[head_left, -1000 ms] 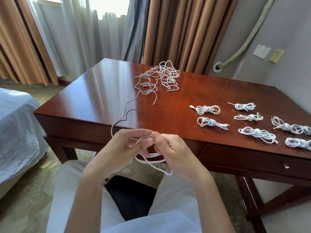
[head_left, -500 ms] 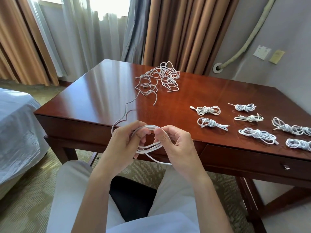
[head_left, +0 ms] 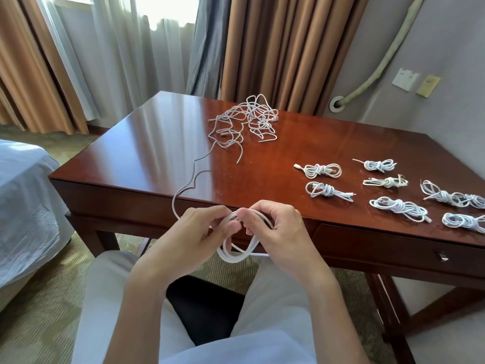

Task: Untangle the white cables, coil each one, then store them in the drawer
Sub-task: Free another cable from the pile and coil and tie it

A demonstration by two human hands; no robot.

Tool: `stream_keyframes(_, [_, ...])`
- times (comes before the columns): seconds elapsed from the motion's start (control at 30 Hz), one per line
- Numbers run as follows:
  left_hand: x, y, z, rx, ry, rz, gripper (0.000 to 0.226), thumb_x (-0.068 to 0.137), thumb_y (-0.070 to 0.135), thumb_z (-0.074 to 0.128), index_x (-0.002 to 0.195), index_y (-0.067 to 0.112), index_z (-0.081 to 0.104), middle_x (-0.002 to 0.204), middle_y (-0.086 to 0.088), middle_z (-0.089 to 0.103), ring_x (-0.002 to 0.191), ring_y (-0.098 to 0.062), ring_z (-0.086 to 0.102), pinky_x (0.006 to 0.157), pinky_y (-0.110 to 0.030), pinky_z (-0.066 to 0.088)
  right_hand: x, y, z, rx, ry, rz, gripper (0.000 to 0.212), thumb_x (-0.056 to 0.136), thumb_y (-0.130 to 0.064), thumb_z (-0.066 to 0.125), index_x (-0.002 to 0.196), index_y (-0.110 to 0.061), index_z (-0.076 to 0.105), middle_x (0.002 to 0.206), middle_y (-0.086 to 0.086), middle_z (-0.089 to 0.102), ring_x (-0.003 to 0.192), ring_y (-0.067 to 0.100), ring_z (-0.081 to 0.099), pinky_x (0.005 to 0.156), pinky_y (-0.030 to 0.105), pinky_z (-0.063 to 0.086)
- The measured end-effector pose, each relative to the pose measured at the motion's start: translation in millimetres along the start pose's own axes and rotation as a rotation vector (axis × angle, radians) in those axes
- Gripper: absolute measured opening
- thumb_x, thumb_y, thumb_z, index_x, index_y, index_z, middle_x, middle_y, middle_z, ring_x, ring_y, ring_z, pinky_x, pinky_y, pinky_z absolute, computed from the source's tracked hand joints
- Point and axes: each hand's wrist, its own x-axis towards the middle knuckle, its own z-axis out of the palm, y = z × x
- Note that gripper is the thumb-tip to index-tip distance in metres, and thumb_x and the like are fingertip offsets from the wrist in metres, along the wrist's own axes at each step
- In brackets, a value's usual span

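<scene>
We see the coil hang fuller than a second ago, with more turns gathered between the left hand and right hand, whose fingertips now meet closer at its top.

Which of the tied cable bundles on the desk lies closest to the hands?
The bundle at the front left of the group, just beyond the right hand; the others lie farther right or farther back.
</scene>
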Motion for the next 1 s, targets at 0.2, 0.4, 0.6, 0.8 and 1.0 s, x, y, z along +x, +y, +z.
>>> stream_keyframes(0.2, [4, -4, 8, 0.034, -0.028, 0.003, 0.046, 0.099, 0.053, 0.044, 0.083, 0.013, 0.062, 0.067, -0.001, 0.067, 0.052, -0.007, 0.047, 0.052, -0.028, 0.038, -1, 3, 6, -0.073, 0.041, 0.018, 0.031, 0.095, -0.049, 0.065, 0.083, -0.022, 0.073, 0.061, -0.012, 0.062, 0.056, 0.003, 0.053, 0.056, 0.018, 0.041])
stream_keyframes(0.4, [14, -6, 17, 0.12, 0.322, 0.015, 0.039, 0.101, 0.045, 0.038, 0.076, 0.018, 0.051, 0.06, 0.008, 0.061, 0.057, -0.008, 0.058, 0.058, -0.033, 0.047, -1, 7, 9, 0.05, 0.15, 0.101, 0.039, 0.092, -0.058, 0.059, 0.098, -0.023, 0.074, 0.065, -0.016, 0.066, 0.059, 0.001, 0.059, 0.062, 0.021, 0.046])
stream_keyframes(0.6, [20, 8, 27, -0.062, 0.324, 0.028, 0.032, 0.104, 0.026, 0.046, 0.073, 0.018, 0.049, 0.052, 0.013, 0.05, 0.047, -0.009, 0.042, 0.049, -0.017, 0.03, -6, -15, 8, 0.623, 0.035, 0.228, 0.045, 0.102, -0.044, 0.044, 0.093, -0.005, 0.064, 0.073, 0.008, 0.064, 0.04, 0.001, 0.042, 0.043, 0.013, 0.032])
stream_keyframes(0.8, [19, 9, 26, -0.411, 0.084, 0.049, 0.014, 0.104, 0.018, 0.053, 0.113, 0.024, 0.061, 0.079, -0.006, 0.072, 0.07, -0.029, 0.065, 0.065, -0.043, 0.052, -9, -13, 0, 0.222, 0.043, 0.137, 0.044, 0.105, -0.048, 0.038, 0.07, -0.035, 0.06, 0.051, -0.017, 0.05, 0.051, -0.001, 0.048, 0.058, 0.013, 0.04])
stream_keyframes(1.0, [11, 6, 15, -0.664, -0.069, 0.001, 0.02, 0.097, 0.004, 0.058, 0.115, -0.002, 0.064, 0.086, -0.028, 0.068, 0.08, -0.021, 0.067, 0.077, -0.031, 0.054, -6, 2, -3, -0.131, -0.035, 0.117, 0.072, 0.093, -0.079, 0.038, 0.071, -0.016, 0.066, 0.063, -0.004, 0.065, 0.061, 0.016, 0.056, 0.07, 0.044, 0.052])
